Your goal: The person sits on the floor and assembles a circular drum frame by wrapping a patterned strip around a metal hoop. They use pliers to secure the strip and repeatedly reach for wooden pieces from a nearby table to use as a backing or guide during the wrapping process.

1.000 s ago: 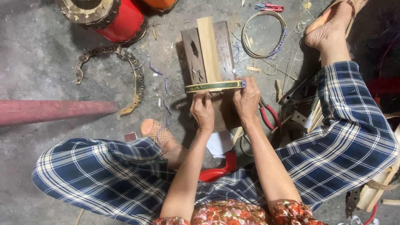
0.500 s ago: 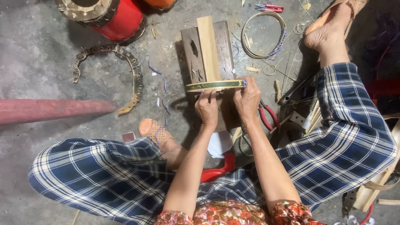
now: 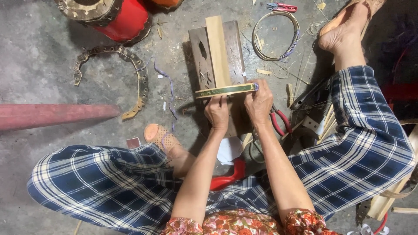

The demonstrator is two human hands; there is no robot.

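Observation:
I sit on a concrete floor with a dark wooden block [image 3: 238, 48] in front of me and a pale wooden slat [image 3: 217, 50] lying along it. Both my hands hold a thin green and gold hoop [image 3: 224, 90] on edge across the block. My left hand [image 3: 217, 112] grips the hoop near its middle. My right hand [image 3: 258, 101] pinches its right end, where a bit of blue-purple tape shows.
A red drum [image 3: 117, 15] stands at the top left, with a curved perforated strip [image 3: 130, 74] below it. A bamboo ring [image 3: 277, 35] and small red scissors [image 3: 282, 6] lie at the top right. Red-handled pliers [image 3: 281, 119] rest by my right wrist. A red pole [image 3: 52, 115] crosses the left.
My hands and the hoop have stayed on the block; the fingers shifted only slightly along the hoop.

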